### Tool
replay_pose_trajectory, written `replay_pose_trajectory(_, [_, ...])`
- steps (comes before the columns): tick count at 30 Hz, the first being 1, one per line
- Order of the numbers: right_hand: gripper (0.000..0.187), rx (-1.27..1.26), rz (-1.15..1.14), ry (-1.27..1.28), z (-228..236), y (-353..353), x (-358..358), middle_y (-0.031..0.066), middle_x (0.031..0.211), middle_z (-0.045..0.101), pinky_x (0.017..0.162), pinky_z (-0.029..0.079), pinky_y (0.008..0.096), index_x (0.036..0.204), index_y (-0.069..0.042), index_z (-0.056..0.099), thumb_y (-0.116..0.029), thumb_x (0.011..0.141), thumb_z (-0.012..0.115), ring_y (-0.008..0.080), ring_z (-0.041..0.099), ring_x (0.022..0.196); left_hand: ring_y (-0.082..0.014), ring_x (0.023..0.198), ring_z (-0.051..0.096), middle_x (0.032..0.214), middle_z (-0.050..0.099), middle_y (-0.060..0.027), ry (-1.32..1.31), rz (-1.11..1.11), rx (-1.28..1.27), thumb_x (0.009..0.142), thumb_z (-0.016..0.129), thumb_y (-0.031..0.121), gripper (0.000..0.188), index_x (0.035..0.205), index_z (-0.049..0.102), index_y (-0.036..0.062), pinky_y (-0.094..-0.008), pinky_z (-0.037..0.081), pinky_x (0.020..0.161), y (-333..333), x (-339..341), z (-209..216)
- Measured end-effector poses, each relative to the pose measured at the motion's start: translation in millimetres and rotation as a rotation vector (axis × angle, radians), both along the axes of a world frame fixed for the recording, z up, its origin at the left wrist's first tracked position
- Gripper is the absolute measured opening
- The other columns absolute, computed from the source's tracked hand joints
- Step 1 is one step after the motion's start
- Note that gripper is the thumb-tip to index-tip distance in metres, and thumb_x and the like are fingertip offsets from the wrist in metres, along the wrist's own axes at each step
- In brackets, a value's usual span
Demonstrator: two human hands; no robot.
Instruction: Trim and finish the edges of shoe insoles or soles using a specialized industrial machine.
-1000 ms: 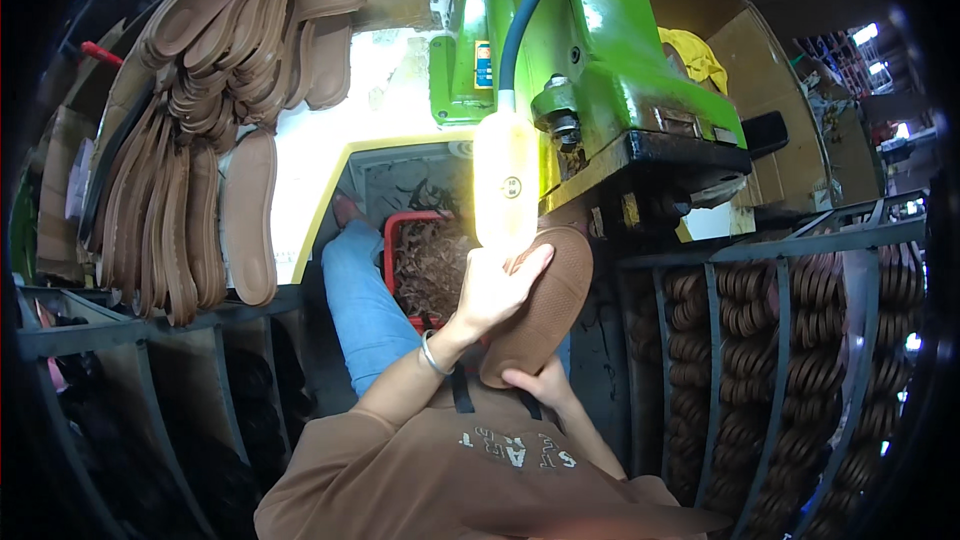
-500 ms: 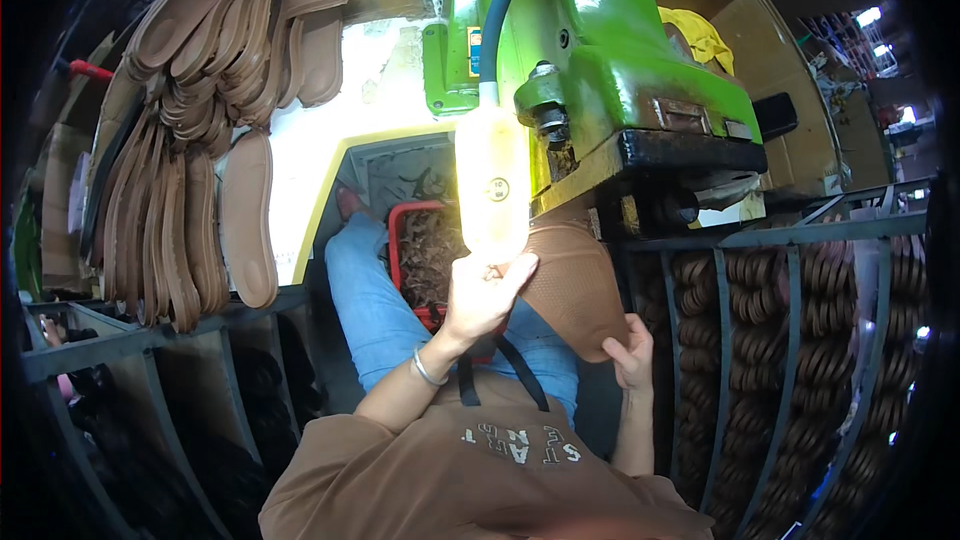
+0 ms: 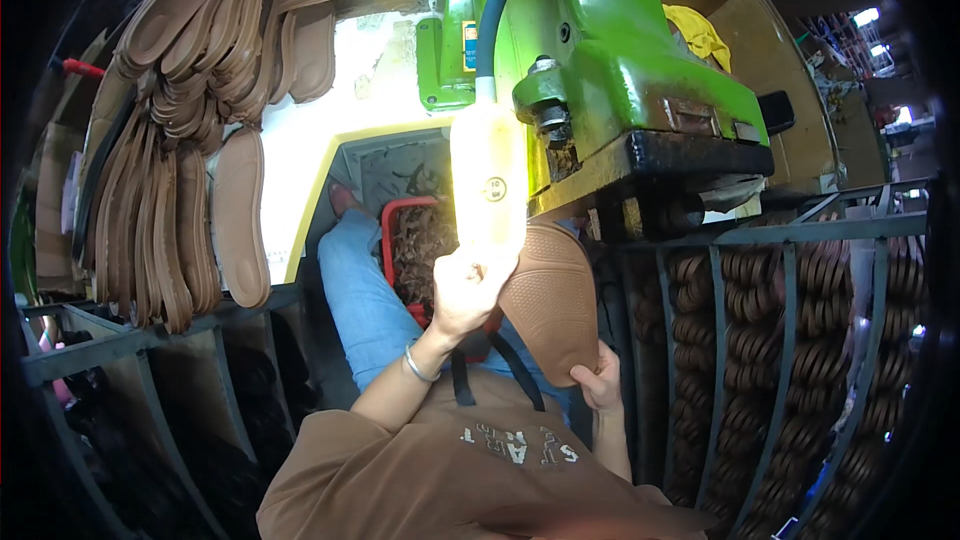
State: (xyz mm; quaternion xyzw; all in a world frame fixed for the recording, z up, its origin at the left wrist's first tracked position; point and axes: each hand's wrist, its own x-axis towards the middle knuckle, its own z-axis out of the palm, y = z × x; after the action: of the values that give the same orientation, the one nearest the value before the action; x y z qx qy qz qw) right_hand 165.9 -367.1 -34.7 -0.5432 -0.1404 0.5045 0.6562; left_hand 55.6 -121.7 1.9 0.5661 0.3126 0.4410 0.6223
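Observation:
A brown textured insole (image 3: 553, 305) hangs tilted between my two hands, just below the green machine (image 3: 640, 50). My right hand (image 3: 600, 380) pinches its narrower, near end between thumb and fingers. At its left edge my left hand (image 3: 468, 292) is closed on the insole, the fingertips partly lost in glare. A bright lamp (image 3: 489, 180) on a blue flexible neck (image 3: 497, 15) hangs over the left hand and hides part of the insole's far end.
Piles of brown insoles (image 3: 150, 220) lie on the table at the left, one single insole (image 3: 241, 220) beside them. Below stands a red basket (image 3: 388, 240) of brown scraps. Metal racks (image 3: 790, 340) filled with brown pieces flank the right; another rack (image 3: 150, 340) is at the left.
Both hands and the insole have shifted slightly left and toward me. The insole has turned, its textured face now showing more fully. Both hands keep hold.

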Motion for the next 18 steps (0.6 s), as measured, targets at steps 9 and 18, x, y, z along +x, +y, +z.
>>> replay_pose_trajectory(9, [0.045, -0.045, -0.01, 0.157, -30.8, 0.6, -33.2, 0.0126, 0.111, 0.06, 0.089, 0.047, 0.0323, 0.115, 0.006, 0.051, 0.002, 0.075, 0.07, 0.0178, 0.059, 0.1, -0.008, 0.06, 0.05, 0.066, 0.058, -0.0021, 0.218, -0.177, 0.234, 0.083, 0.067, 0.014, 0.014, 0.08, 0.065, 0.0012, -0.0247, 0.041, 0.055, 10.4, 20.1, 20.7])
replay_pose_trajectory(18, [0.031, 0.059, -0.285, -0.185, 30.8, -12.8, 38.6, 0.0082, 0.092, 0.06, 0.075, 0.046, 0.0249, 0.097, 0.002, 0.05, -0.009, 0.073, 0.067, 0.0124, 0.057, 0.082, -0.0083, 0.056, 0.056, 0.064, 0.064, -0.0054, 0.017, -0.1, 0.0, 0.079, 0.07, 0.008, 0.01, 0.079, 0.067, -0.0013, -0.0246, 0.046, 0.054, -2.4, 4.3, -4.3])
